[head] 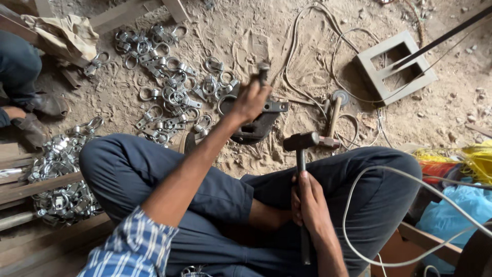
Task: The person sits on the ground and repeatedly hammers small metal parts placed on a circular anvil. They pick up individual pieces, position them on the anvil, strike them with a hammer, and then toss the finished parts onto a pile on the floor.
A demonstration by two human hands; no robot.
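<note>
Hammer [301, 141] held low in the right hand [307, 200]: the fingers are closed round the shaft about midway, head up and forward, poised just short of the dark iron block [256, 125] that sits on the dirt in front of the crossed legs. That grip, well back from the head, looks like one chosen to leave room for a swing. The left hand [250, 100] reaches out past the knee, its fingers closed on a small metal piece [263, 69] held upright above the block. The piece is too blurred to tell its exact shape. The block lies between the knees and the heap, so both hands can meet over it without the person shifting.

Clamps [174, 90], bright ring-shaped fittings, lie scattered on the floor beyond the left hand, toward the far left. A denser pile [59, 174] of them rests on wooden planks [31, 187] at the left edge. A second hammer-like tool [334, 107] with a wooden handle lies just right of the block.

The floor [441, 107] is bare sandy earth with pebbles. Pale cables [307, 61] loop across it, and one runs over the right knee. A grey square frame [397, 66] sits toward the far right corner. Yellow and blue bags [461, 195] crowd the right edge. Another person's legs and shoes [38, 110] show at the left edge, beside a crumpled cloth [64, 31].
</note>
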